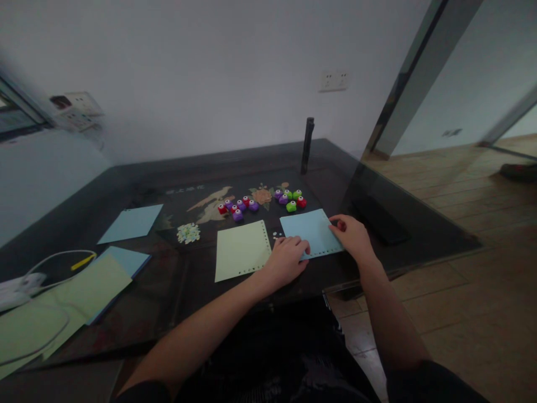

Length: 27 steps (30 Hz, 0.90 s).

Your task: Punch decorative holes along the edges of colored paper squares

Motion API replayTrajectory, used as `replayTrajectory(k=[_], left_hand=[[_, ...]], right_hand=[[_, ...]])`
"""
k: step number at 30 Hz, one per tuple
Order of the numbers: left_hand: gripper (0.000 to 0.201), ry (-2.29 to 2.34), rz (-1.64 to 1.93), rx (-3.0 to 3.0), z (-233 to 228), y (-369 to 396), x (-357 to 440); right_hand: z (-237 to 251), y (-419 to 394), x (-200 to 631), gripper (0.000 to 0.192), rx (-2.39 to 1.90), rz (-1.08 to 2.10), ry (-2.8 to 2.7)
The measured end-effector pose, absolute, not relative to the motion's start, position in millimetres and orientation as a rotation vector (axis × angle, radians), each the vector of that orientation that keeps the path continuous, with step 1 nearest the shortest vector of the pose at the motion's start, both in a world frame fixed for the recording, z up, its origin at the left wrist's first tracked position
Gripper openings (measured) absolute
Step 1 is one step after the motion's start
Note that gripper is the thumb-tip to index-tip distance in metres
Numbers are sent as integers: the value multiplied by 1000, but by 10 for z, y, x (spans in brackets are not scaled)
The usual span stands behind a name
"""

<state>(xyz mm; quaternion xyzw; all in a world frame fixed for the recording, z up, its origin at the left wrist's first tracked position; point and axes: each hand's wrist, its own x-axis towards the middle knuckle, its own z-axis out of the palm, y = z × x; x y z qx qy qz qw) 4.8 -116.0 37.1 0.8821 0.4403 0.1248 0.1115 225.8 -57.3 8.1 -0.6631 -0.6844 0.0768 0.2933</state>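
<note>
Now blue sheet [309, 230] pinned under left hand [286, 260] fingers, red punch [342, 225] in right hand [351, 237].

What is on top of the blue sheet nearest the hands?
Both hands rest on the blue sheet: left hand on its near-left corner, right hand over a small red punch, mostly covered.

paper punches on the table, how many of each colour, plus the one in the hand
red paper punches: 5, counting the one under the right hand
purple paper punches: 6
green paper punches: 3
total: 14; the small, closely packed punches make this count approximate
</note>
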Motion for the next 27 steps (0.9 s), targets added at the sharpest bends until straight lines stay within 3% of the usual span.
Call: replayTrajectory(k=[27], left_hand=[[15,1165,389,2575,383,-1104,11]], right_hand=[[39,-608,2265,21,-1692,320,-1663]])
